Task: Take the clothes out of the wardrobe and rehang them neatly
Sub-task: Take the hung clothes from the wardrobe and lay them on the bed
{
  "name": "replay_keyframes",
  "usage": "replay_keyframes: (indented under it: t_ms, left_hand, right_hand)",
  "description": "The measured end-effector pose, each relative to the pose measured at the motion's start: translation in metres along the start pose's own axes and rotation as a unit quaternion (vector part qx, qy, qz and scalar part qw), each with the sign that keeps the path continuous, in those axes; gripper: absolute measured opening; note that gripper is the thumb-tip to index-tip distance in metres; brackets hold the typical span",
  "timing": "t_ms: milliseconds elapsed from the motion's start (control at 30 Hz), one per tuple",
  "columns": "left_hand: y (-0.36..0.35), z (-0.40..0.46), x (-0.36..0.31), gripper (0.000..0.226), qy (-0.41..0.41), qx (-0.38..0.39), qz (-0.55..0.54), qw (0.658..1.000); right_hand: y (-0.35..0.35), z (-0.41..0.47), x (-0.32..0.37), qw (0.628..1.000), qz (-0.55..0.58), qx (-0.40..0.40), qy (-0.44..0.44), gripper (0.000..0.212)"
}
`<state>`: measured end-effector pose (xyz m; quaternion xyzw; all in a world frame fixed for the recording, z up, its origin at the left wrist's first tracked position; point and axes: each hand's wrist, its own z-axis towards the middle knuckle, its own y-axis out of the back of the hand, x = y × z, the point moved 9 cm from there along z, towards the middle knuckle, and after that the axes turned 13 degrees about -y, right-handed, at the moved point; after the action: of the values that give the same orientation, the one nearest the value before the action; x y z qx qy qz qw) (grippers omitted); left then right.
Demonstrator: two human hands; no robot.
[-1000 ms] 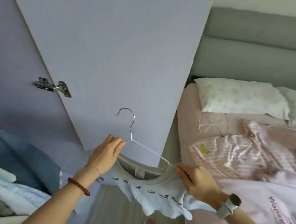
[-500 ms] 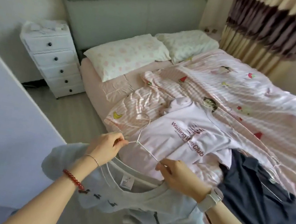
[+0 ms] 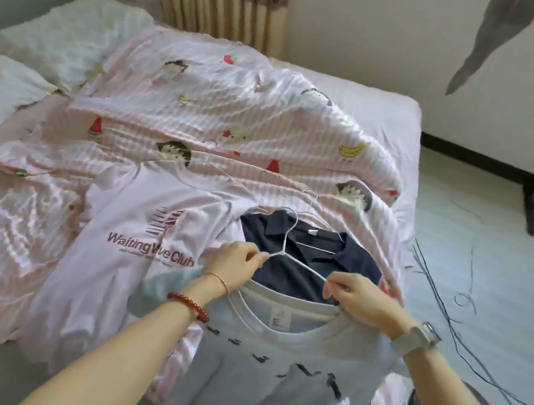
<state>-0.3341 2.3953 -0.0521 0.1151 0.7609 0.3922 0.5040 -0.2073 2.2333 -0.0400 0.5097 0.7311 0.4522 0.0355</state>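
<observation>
Both hands are on a thin wire hanger (image 3: pixel 298 264) over the near end of the bed (image 3: pixel 392 117). Left hand (image 3: pixel 234 261) has a pinching grip near the hanger's neck, right hand (image 3: pixel 357 297) pinches its right arm. A light grey t-shirt (image 3: pixel 271 373) hangs from it by the collar. Just beyond lies a dark navy shirt (image 3: pixel 286 271) on its own hanger, with a pink "Waiting Wave Club" tee (image 3: pixel 136 234) to the left.
</observation>
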Motion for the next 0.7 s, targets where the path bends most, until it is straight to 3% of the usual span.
replay_keyframes:
  t_ms: [200, 400, 567, 700]
  left_hand:
    - [-0.022, 0.097, -0.031, 0.024, -0.045, 0.005, 0.038, 0.998]
    - [-0.036, 0.189, -0.001, 0.024, -0.053, -0.055, 0.060, 0.995]
    - [-0.069, 0.231, 0.033, 0.044, -0.058, -0.077, 0.116, 0.989]
    - [-0.121, 0.197, 0.069, 0.059, -0.054, -0.060, 0.199, 0.977]
  right_hand:
    - [0.072, 0.075, -0.055, 0.990, 0.033, -0.117, -0.069, 0.032]
    - [0.070, 0.176, -0.075, 0.968, 0.117, -0.204, -0.083, 0.018]
    - [0.064, 0.248, -0.104, 0.949, 0.130, -0.263, -0.112, 0.022]
    - [0.060, 0.295, -0.120, 0.939, 0.106, -0.291, -0.147, 0.026]
